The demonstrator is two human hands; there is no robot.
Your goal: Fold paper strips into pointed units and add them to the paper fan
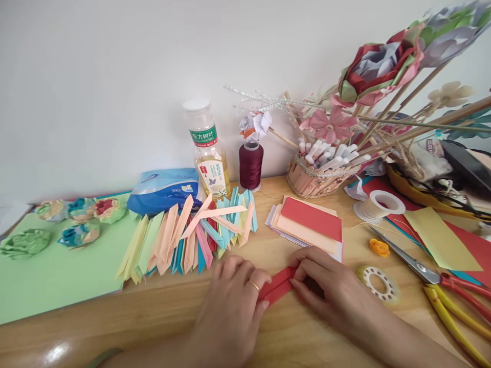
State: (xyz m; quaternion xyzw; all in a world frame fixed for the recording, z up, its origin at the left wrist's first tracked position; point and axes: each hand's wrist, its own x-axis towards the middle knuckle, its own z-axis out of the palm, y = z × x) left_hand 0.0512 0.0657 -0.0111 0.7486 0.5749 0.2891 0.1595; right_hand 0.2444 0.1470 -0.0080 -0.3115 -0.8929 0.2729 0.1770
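Note:
A strip of red paper (279, 287) with a lengthwise fold lies low over the wooden table, between my two hands. My left hand (233, 301), with a ring on one finger, is closed on the strip's left end. At the other end, the fingertips of my right hand (326, 283) pinch the paper, hiding its tip. Just beyond my right hand rests a stack of paper rectangles (303, 235) with a red sheet (316, 217) on top. Many folded paper strips (184, 235) in several colours lie in a row beyond my left hand.
Green paper (76, 276) at left carries several crumpled paper rosettes (109, 208). Behind stand a wipes pack (164, 191), a bottle (207, 153), a thread spool (251, 166) and a basket (314, 179). Scissors (418, 266), tape (378, 284) and a yellow-handled tool (452, 317) lie right.

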